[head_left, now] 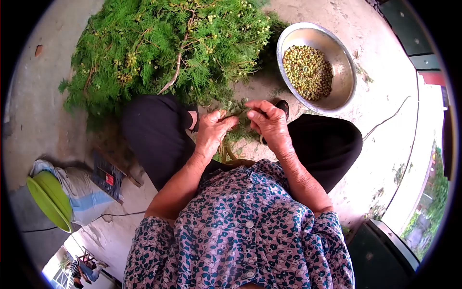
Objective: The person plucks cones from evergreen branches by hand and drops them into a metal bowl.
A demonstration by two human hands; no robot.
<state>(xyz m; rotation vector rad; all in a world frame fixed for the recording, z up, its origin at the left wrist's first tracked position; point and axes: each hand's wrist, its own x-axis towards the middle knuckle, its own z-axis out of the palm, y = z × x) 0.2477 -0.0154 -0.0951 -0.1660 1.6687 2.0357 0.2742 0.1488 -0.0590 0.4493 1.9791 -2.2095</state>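
Observation:
My left hand (213,133) is closed around a small green conifer sprig (234,107), held between my knees. My right hand (270,126) is just to the right of the sprig, thumb and fingers bent together; whatever they pinch is too small to make out. Ahead and to the left lies a large heap of leafy conifer branches (159,43) with pale green cones among the leaves. A metal basin (342,72) stands ahead on the right, with many small green and brownish cones (308,72) in its bottom.
Loose green bits lie on the concrete floor (385,91) between my feet. At the lower left, a lime-green plastic tub (47,200) leans by a pale sack (84,192). A dark cord (392,115) runs along the floor at right. Another person (86,270) is far off at lower left.

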